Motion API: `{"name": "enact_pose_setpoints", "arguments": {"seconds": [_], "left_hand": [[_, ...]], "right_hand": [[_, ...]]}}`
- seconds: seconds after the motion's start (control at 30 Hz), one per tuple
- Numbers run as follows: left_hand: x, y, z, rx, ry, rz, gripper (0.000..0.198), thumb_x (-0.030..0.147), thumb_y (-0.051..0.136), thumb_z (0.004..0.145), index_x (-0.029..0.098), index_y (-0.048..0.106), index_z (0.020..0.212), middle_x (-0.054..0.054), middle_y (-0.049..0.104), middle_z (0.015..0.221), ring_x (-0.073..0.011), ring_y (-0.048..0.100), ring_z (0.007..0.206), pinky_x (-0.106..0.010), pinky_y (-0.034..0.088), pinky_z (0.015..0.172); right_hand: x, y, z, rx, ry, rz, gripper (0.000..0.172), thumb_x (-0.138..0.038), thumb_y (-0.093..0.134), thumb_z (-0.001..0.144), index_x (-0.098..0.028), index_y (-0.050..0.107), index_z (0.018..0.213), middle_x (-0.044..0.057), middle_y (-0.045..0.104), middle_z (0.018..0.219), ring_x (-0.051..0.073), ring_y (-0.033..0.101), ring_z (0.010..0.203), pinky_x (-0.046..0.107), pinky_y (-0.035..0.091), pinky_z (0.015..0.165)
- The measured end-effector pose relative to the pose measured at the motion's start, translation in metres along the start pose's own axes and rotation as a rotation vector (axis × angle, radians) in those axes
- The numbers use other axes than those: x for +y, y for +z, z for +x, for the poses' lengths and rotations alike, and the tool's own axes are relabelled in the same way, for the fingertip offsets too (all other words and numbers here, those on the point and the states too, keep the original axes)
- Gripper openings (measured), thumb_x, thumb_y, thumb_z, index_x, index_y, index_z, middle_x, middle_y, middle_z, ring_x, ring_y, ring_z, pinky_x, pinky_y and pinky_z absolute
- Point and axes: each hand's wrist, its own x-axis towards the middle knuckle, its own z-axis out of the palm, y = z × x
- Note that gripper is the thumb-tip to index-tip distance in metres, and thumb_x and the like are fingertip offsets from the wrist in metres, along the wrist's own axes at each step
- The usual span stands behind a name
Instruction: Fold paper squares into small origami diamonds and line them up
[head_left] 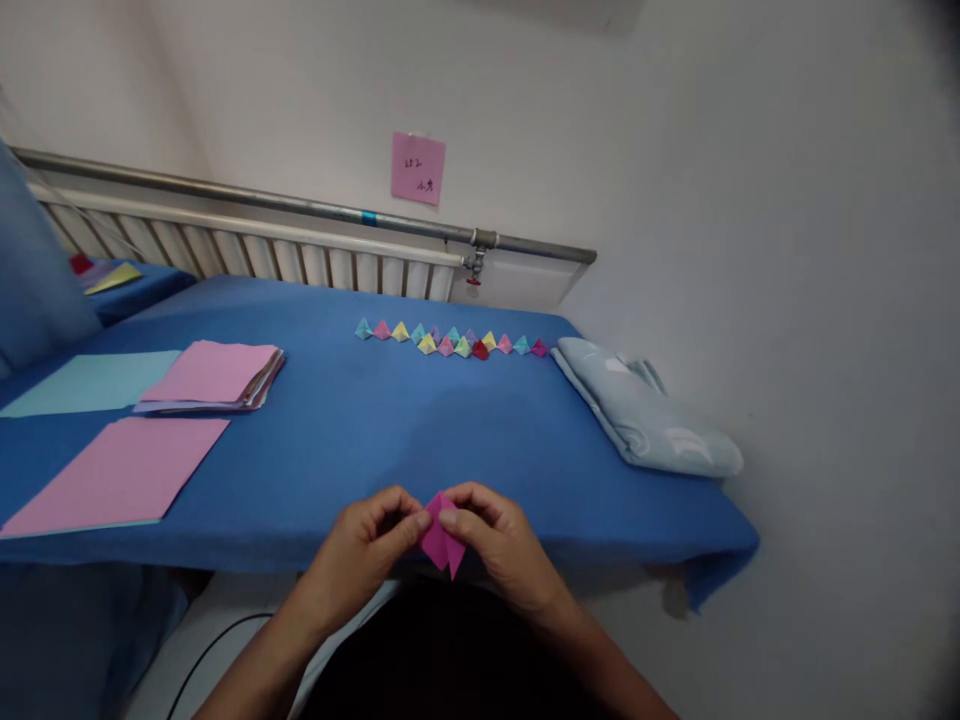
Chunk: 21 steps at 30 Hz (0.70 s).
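Note:
A small folded piece of magenta origami paper is held between my two hands at the table's near edge. It has a diamond shape, with two points hanging down at the bottom. My left hand pinches its left side between thumb and fingers. On the right side, my right hand grips it with the thumb lying across the front. Fingers hide the paper's back. Beyond my hands, several small folded paper pieces in pink, yellow, teal and red stand in rows on the blue cloth.
On the left lie a stack of coloured paper, a teal sheet and larger pink sheets. A folded light-blue blanket rests at the right end of the blue-covered table. Behind are a radiator and pipe.

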Motion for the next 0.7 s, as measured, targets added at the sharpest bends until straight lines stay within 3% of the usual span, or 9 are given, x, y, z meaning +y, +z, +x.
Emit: {"name": "enact_pose_setpoints", "arguments": {"seconds": [0.17, 0.37, 0.5, 0.63, 0.7], "left_hand": [[-0.002, -0.001, -0.004, -0.036, 0.012, 0.011, 0.023, 0.042, 0.058, 0.08, 0.02, 0.063, 0.08, 0.002, 0.059, 0.072, -0.0123, 0.05, 0.068, -0.024, 0.039, 0.065], [-0.001, -0.003, -0.008, 0.03, 0.143, 0.213, 0.024, 0.039, 0.055, 0.082, 0.02, 0.065, 0.071, 0.001, 0.062, 0.069, -0.0138, 0.053, 0.069, -0.025, 0.039, 0.066], [0.001, -0.002, -0.005, -0.018, 0.061, 0.154, 0.027, 0.042, 0.058, 0.079, 0.019, 0.061, 0.065, 0.004, 0.057, 0.061, -0.0113, 0.048, 0.06, -0.023, 0.036, 0.059], [-0.002, 0.0, 0.007, -0.029, -0.04, 0.035, 0.029, 0.044, 0.053, 0.08, 0.019, 0.059, 0.065, 0.002, 0.06, 0.062, -0.0116, 0.052, 0.059, -0.024, 0.04, 0.06], [-0.006, -0.001, 0.016, -0.015, -0.056, 0.109, 0.032, 0.043, 0.048, 0.081, 0.019, 0.056, 0.063, 0.002, 0.06, 0.059, -0.0119, 0.054, 0.056, -0.024, 0.043, 0.058]], "right_hand": [[0.001, -0.001, -0.002, 0.058, -0.097, -0.045, 0.015, -0.034, 0.064, 0.077, -0.019, 0.066, 0.073, -0.002, 0.06, 0.068, 0.012, 0.051, 0.065, 0.025, 0.04, 0.065], [-0.001, -0.002, -0.007, 0.068, -0.208, -0.146, 0.014, -0.03, 0.061, 0.08, -0.021, 0.065, 0.071, -0.001, 0.059, 0.07, 0.014, 0.051, 0.068, 0.026, 0.04, 0.067], [0.0, -0.002, -0.005, 0.133, -0.197, -0.181, 0.016, -0.03, 0.06, 0.081, -0.021, 0.063, 0.068, -0.002, 0.057, 0.067, 0.014, 0.05, 0.065, 0.025, 0.039, 0.064], [0.012, -0.004, 0.009, 0.156, -0.113, -0.108, 0.019, -0.033, 0.057, 0.082, -0.02, 0.06, 0.068, -0.003, 0.055, 0.063, 0.012, 0.048, 0.06, 0.024, 0.039, 0.059], [0.019, -0.006, 0.02, 0.159, -0.117, -0.243, 0.02, -0.032, 0.054, 0.084, -0.02, 0.059, 0.068, -0.003, 0.055, 0.062, 0.013, 0.05, 0.059, 0.024, 0.039, 0.058]]}}
